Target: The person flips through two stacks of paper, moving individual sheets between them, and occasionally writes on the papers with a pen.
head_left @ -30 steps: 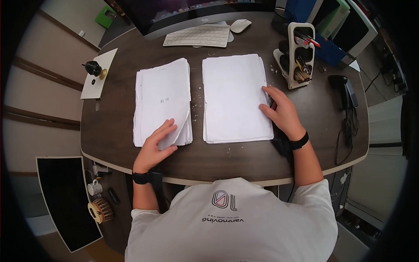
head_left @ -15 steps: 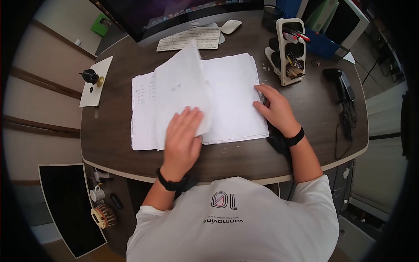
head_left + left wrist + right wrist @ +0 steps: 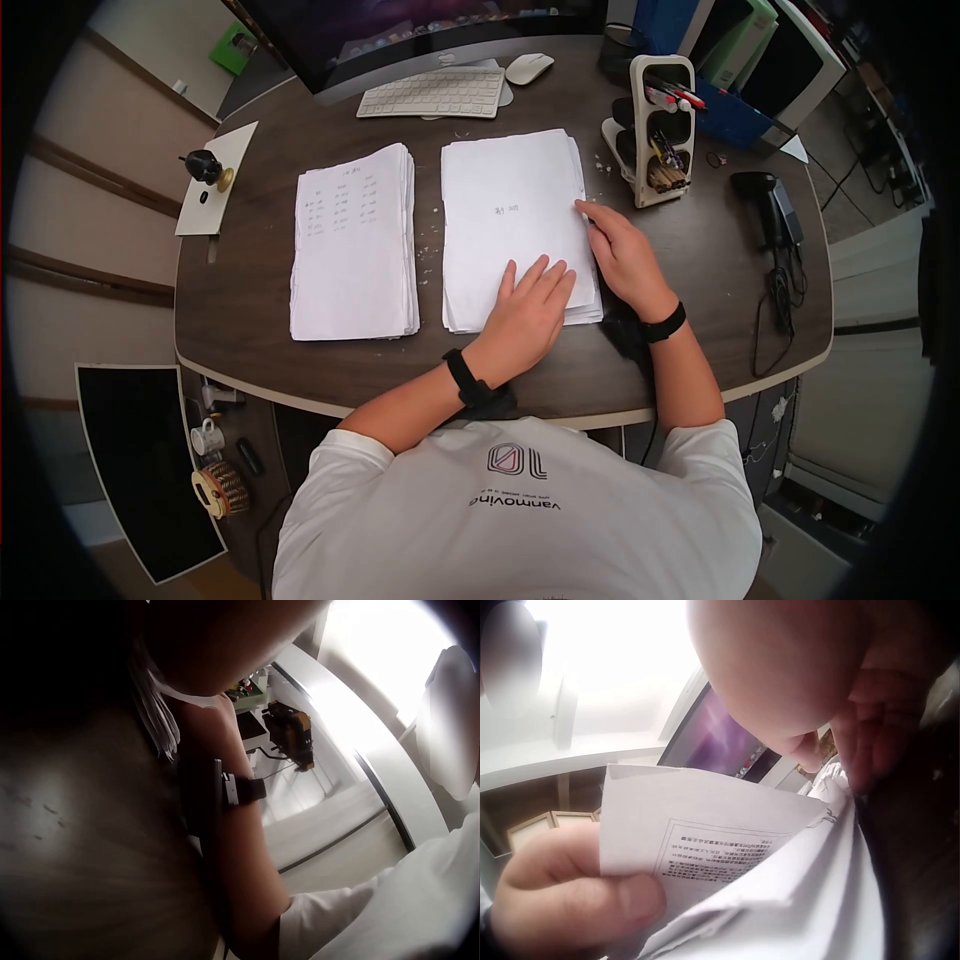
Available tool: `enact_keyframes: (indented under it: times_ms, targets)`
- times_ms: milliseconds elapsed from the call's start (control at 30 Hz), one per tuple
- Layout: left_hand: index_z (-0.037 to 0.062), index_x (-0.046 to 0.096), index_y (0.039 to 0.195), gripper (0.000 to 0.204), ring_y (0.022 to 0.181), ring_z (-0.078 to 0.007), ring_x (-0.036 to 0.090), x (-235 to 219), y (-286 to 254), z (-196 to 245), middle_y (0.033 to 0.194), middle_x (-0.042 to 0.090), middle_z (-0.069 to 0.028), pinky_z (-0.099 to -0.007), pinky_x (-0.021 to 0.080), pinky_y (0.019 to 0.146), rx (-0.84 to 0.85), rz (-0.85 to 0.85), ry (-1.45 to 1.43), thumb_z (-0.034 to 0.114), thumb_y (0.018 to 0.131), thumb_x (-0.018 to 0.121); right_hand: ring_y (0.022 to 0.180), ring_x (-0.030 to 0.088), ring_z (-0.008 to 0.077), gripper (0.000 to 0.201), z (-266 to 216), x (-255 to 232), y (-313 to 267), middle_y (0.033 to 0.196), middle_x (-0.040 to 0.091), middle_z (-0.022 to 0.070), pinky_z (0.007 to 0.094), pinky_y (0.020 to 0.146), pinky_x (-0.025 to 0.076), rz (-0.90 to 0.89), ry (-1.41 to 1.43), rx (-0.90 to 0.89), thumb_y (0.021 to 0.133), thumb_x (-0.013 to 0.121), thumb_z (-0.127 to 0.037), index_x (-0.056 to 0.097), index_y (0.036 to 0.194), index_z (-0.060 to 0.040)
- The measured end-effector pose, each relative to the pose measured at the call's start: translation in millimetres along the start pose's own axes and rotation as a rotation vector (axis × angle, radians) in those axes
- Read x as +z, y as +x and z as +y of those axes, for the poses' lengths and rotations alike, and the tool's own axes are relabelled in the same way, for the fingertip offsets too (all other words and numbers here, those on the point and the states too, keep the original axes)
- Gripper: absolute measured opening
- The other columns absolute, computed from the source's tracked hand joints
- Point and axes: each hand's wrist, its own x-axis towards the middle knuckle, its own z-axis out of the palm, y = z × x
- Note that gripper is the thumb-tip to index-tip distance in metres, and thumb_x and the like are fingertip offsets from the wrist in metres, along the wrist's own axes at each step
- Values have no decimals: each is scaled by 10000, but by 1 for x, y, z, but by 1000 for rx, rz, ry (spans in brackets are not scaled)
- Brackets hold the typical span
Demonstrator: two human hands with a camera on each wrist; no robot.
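Two stacks of white paper lie side by side on the desk. The left stack (image 3: 355,280) has rows of faint writing on its top sheet. Over the lower part of the right stack (image 3: 590,312) lies my left hand (image 3: 525,318), fingers spread on the top sheet (image 3: 500,180). From below, in the right wrist view, its thumb shows under that sheet, pinching it away from fanned pages printed with small text. My right hand (image 3: 628,258) holds the right stack's side edge, thumb and fingertips close together there. The left wrist view mostly shows the other forearm, with little paper visible.
Behind the papers stand a keyboard (image 3: 430,92), a mouse (image 3: 530,68) and a monitor. A pen holder (image 3: 662,130) rises at the back right, with a corded black device (image 3: 768,210) farther right. Paper scraps lie between the stacks. A mug (image 3: 207,438) stands lower left.
My left hand has carried a sheet from the left stack across onto the right one. The left stack's top now shows written rows. My right hand stays at the right stack's edge.
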Motion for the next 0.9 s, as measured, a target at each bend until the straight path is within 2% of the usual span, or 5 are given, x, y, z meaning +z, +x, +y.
enact_keyframes:
  times_ms: [267, 467, 767, 867, 900]
  targets:
    - [33, 560, 1520, 738, 1515, -409, 448, -76, -29, -11, 1586, 519, -208, -624, 324, 1233, 23, 63, -56, 255, 868, 822, 825, 696, 239, 432, -17, -5, 0, 1437, 658, 201, 353, 803, 590, -82, -12, 169, 952, 784, -253, 724, 1327, -45]
    - [90, 521, 1577, 901, 1541, -488, 369, -137, -118, -60, 1678, 407, -213, -567, 321, 1253, -419, 9, 211, 211, 757, 874, 766, 670, 209, 430, -13, -3, -2, 1436, 661, 188, 337, 780, 583, -63, -10, 166, 940, 796, -251, 735, 1322, -63]
    - [56, 615, 1491, 610, 1413, -368, 578, -160, -163, -69, 1521, 616, -177, -427, 460, 1169, -488, -30, 40, -28, 895, 712, 735, 657, 198, 401, -14, -4, -1, 1418, 674, 183, 332, 766, 580, -63, -42, 137, 941, 789, -227, 743, 1302, -61]
    - [38, 642, 1465, 503, 1394, -355, 603, -164, -162, -71, 1492, 643, -190, -408, 456, 1170, -570, 51, -159, -37, 968, 629, 738, 660, 199, 401, -15, -4, -1, 1411, 678, 181, 333, 766, 580, -57, -45, 137, 941, 787, -225, 742, 1304, -62]
    - [23, 644, 1460, 476, 1393, -351, 607, -163, -157, -69, 1488, 647, -194, -405, 452, 1172, -546, 204, -124, -39, 991, 587, 738, 660, 199, 401, -16, -3, -1, 1411, 678, 181, 333, 766, 580, -52, -43, 139, 941, 787, -225, 742, 1304, -62]
